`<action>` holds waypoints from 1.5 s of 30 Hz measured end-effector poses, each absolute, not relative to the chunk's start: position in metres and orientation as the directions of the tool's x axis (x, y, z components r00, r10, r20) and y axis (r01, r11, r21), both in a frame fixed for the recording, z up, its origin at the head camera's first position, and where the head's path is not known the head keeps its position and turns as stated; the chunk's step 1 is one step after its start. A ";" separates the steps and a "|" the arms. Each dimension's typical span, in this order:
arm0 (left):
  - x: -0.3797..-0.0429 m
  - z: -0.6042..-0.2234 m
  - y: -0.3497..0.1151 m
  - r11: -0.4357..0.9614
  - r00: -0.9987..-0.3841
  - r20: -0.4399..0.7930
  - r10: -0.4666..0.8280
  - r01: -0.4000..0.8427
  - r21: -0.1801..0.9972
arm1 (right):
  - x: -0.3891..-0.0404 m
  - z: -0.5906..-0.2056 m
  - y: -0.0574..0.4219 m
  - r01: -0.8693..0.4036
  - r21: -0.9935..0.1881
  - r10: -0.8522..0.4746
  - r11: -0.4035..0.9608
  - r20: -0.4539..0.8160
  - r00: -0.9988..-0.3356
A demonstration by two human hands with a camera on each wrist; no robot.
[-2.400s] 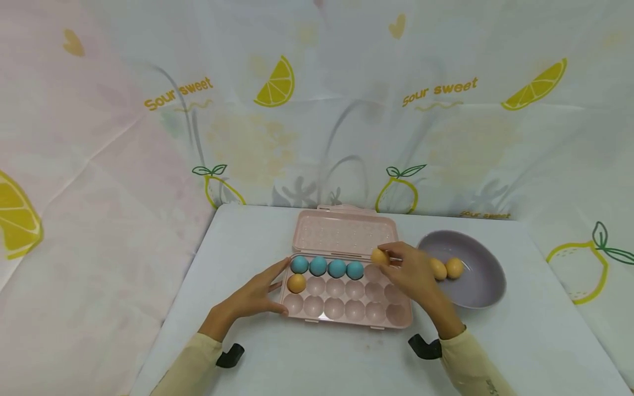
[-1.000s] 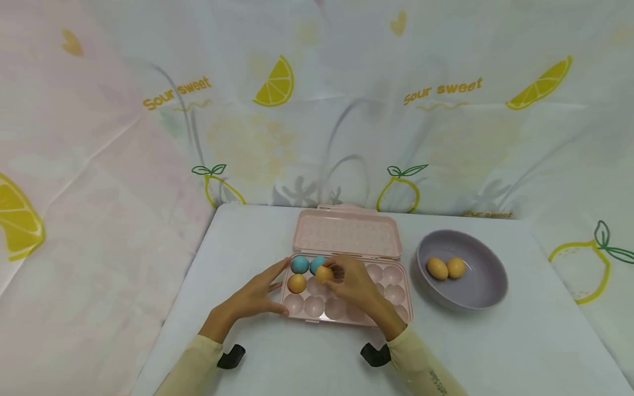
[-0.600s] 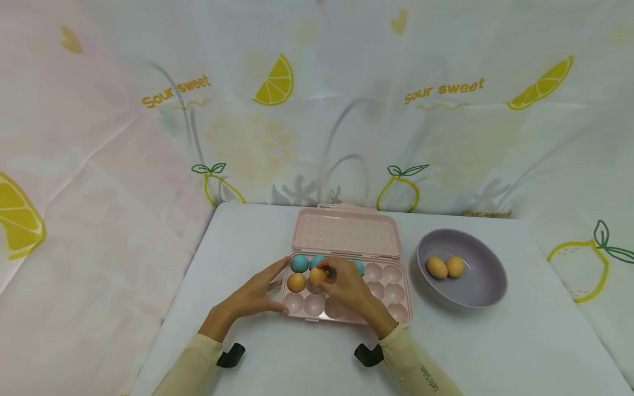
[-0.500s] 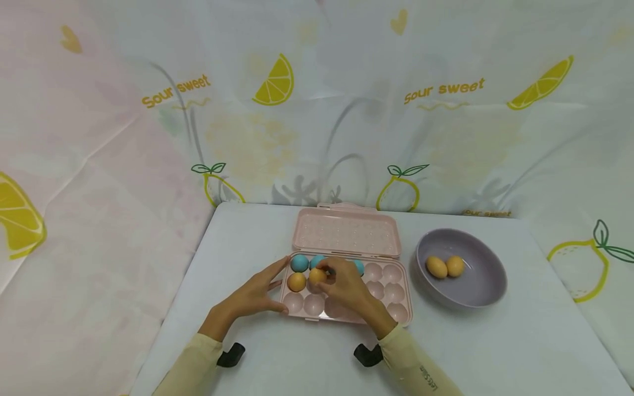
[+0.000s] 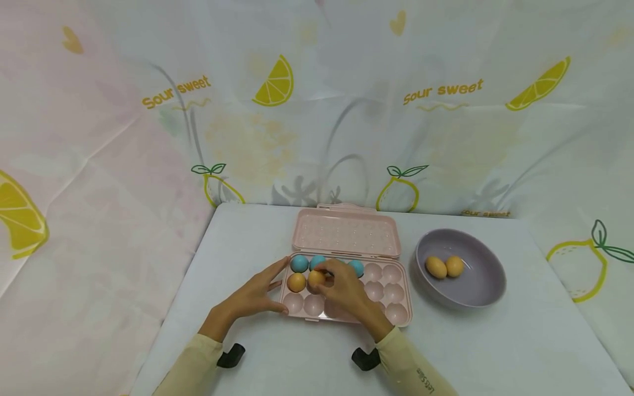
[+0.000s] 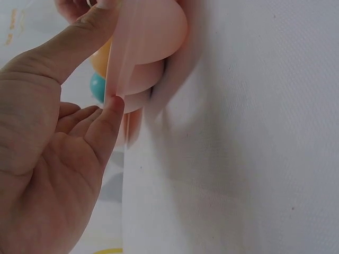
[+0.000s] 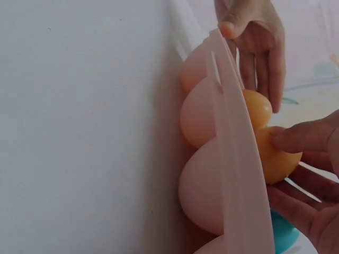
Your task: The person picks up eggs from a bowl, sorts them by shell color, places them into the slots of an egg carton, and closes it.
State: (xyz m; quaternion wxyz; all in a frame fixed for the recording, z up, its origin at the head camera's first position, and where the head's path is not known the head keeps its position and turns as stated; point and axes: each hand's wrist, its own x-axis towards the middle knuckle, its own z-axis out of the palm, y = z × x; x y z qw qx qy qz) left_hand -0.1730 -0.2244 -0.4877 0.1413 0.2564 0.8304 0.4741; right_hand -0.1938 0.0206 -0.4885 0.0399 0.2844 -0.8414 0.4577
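Observation:
A pink egg carton [image 5: 313, 304] lies with its lid [image 5: 346, 232] folded back. My left hand [image 5: 250, 295] holds its left end, with thumb and index finger at the two corners; in the left wrist view the fingers touch the rim. My right hand [image 5: 346, 290] pinches a yellow egg [image 5: 315, 279] at the second cup of the middle row; the right wrist view shows thumb and fingers around this egg [image 7: 276, 159]. Another yellow egg [image 5: 296, 282] sits in the cup to its left. Blue eggs [image 5: 299, 263] stand in the back row, partly hidden by my right hand.
To the right of the carton stands a round purple-grey bowl [image 5: 477, 286] with two yellow eggs [image 5: 436, 267] in it. All of this is on a white table [image 5: 307, 357], with a lemon-print cloth [image 5: 317, 137] hanging behind.
From above the carton's right side, my right hand has carried the yellow egg left, then lowered it to the second middle-row cup. My left hand has stayed at the carton's end.

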 end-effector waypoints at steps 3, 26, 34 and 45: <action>-0.177 -0.502 -0.228 0.412 -0.827 0.018 0.561 0.299 0.861 | -0.192 -0.490 0.021 -0.516 -0.752 -0.447 0.411 0.327 -0.833; -0.176 -0.501 -0.227 0.394 -0.826 0.040 0.562 0.309 0.866 | -0.185 -0.499 0.013 -0.520 -0.687 -0.373 0.507 0.370 -0.851; -0.176 -0.500 -0.226 0.395 -0.819 0.040 0.572 0.318 0.862 | -0.184 -0.501 0.013 -0.535 -0.655 -0.369 0.534 0.389 -0.844; -0.177 -0.501 -0.226 0.395 -0.825 0.026 0.565 0.298 0.869 | -0.185 -0.493 0.020 -0.511 -0.707 -0.390 0.489 0.347 -0.853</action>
